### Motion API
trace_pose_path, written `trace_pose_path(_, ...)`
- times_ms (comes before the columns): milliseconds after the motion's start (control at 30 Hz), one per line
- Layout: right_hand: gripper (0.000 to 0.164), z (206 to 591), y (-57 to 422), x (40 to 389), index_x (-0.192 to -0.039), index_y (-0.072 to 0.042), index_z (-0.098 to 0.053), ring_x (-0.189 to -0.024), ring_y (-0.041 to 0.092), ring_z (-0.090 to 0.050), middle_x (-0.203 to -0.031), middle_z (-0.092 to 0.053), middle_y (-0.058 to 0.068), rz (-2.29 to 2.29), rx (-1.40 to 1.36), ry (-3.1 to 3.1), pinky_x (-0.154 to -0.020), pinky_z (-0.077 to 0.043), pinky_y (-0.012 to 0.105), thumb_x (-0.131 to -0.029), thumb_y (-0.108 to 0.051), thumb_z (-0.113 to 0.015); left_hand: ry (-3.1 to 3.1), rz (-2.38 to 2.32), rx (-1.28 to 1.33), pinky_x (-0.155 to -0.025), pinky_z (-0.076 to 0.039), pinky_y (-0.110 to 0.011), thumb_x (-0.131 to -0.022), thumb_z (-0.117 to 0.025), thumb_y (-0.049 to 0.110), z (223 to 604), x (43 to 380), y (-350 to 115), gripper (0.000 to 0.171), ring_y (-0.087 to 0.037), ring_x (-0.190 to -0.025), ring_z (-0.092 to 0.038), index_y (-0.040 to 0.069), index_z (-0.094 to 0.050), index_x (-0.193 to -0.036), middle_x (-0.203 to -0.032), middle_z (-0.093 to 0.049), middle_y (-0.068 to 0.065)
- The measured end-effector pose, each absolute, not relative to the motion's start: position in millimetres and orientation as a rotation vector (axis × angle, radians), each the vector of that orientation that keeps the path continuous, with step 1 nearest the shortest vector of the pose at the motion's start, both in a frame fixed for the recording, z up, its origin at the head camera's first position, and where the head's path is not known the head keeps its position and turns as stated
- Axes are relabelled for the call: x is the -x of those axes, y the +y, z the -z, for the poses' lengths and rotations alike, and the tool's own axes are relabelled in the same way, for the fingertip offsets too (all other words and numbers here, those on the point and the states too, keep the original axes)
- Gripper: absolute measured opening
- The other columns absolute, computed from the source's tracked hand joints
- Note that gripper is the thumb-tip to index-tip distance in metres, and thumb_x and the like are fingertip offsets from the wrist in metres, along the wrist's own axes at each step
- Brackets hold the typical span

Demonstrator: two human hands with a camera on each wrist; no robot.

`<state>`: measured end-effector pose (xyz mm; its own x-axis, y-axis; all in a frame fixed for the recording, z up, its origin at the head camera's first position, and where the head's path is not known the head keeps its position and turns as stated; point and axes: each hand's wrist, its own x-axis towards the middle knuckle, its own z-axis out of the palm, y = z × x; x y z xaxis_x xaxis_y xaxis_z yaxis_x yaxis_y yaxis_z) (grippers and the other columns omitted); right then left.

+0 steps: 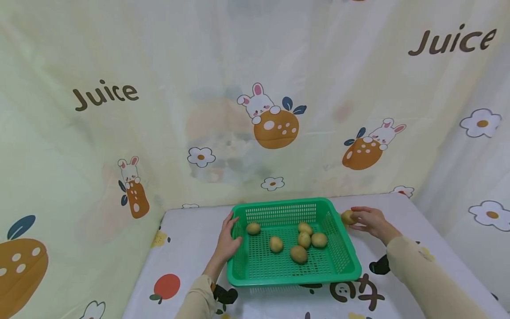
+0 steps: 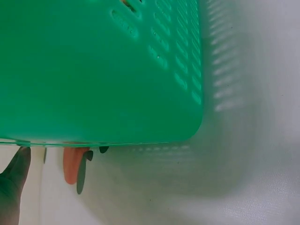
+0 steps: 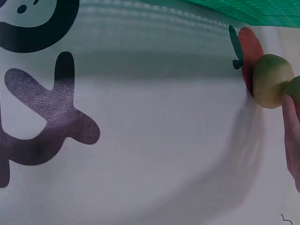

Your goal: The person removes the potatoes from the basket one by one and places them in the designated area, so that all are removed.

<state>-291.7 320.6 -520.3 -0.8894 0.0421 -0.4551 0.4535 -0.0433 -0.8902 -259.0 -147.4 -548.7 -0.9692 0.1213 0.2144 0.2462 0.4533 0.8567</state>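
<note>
A green plastic basket (image 1: 295, 280) with perforated walls holds several potatoes (image 1: 299, 254). My left hand (image 1: 226, 243) rests on its left rim with spread fingers, and in the left wrist view one fingertip (image 2: 21, 159) touches the edge. At the right, just outside the basket, my right hand (image 1: 370, 220) holds a potato (image 1: 347, 217) between thumb and fingers. The right wrist view has a potato (image 3: 272, 82) on the tabletop and part of another (image 3: 294, 90) against a finger. Most of the right hand falls outside that view.
A white printed cloth (image 1: 191, 248) covers the table under the basket. Behind and at both sides hangs a patterned curtain (image 1: 159, 124) with rabbits, oranges and flowers. The basket's right wall (image 1: 341, 239) stands between the right hand and the potatoes inside.
</note>
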Motion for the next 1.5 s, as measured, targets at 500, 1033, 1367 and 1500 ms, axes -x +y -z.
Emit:
trace_pose_path(500,0.056,523.7,336.2,283.4,-0.149,0.007,-0.028,-0.134,0.044,-0.028,-0.153,-0.018,0.03,2.086,-0.689,1.922,-0.089,-0.053,0.043,-0.1,-0.008,-0.05,-2.569,1.54,0.334,-0.11,-0.024,-0.064,-0.075,-0.057,-0.006,548.2,259.0,-147.5,0.068,-0.042,-0.145,-0.02,-0.005,-0.045,-0.142,-0.16,-0.023,-0.017)
trace_pose_path(1033,0.035,554.4,352.2,276.7,-0.125,0.004,-0.049,-0.108,0.035,-0.048,-0.128,-0.04,0.025,2.087,-0.964,1.904,-0.08,-0.057,0.039,-0.093,-0.009,-0.06,-2.577,1.492,0.353,-0.109,-0.026,-0.063,-0.075,-0.057,-0.005,549.4,259.9,-147.6,0.068,-0.042,-0.145,-0.022,-0.007,-0.044,-0.142,-0.16,-0.023,-0.018)
trace_pose_path(1367,0.037,525.9,356.0,270.8,-0.118,0.014,-0.049,-0.113,0.042,-0.046,-0.117,-0.047,0.027,1.82,-0.72,2.201,-0.092,-0.051,0.049,-0.092,-0.009,-0.061,-2.58,1.508,0.344,-0.109,-0.025,-0.063,-0.076,-0.057,-0.006,548.7,259.6,-146.6,0.068,-0.041,-0.145,-0.021,-0.006,-0.044,-0.143,-0.16,-0.023,-0.017)
trace_pose_path(1500,0.047,517.8,350.1,276.0,-0.127,0.016,-0.046,-0.121,0.047,-0.04,-0.128,-0.044,0.032,1.766,-0.733,2.342,-0.094,-0.048,0.054,-0.091,-0.011,-0.061,-2.578,1.511,0.346,-0.109,-0.026,-0.063,-0.075,-0.057,-0.005,548.7,259.9,-147.6,0.068,-0.042,-0.145,-0.021,-0.006,-0.044,-0.143,-0.16,-0.023,-0.017)
